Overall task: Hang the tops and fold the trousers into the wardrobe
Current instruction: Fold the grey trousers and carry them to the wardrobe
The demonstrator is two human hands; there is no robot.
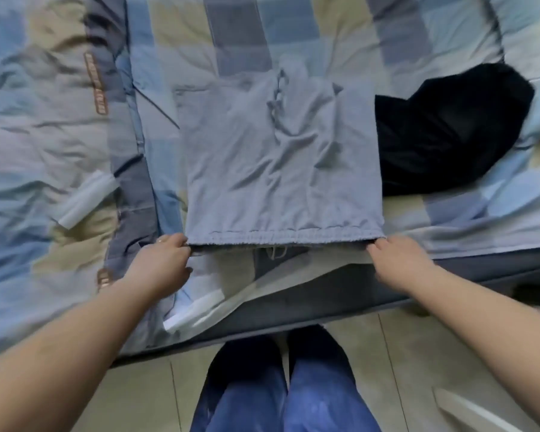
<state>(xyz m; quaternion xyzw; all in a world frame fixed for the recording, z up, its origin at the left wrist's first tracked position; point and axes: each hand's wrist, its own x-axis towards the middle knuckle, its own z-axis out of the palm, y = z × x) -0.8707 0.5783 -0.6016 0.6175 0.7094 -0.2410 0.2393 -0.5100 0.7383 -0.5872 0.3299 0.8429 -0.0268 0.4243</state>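
Grey-blue trousers [281,169], creased, elastic waistband [284,238] gripped both ends

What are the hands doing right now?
Left hand: pinches the waistband corner of the light blue trousers.
Right hand: pinches the other waistband corner.

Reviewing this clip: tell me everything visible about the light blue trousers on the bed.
The light blue trousers lie flat on the checked bedding, in soft, creased fabric. Their gathered elastic waistband with a drawstring faces the person at the bed's near edge; the far end looks folded or bunched. The left hand pinches the waistband's left corner and the right hand its right corner, pulling it taut. A dark garment lies against their right side.
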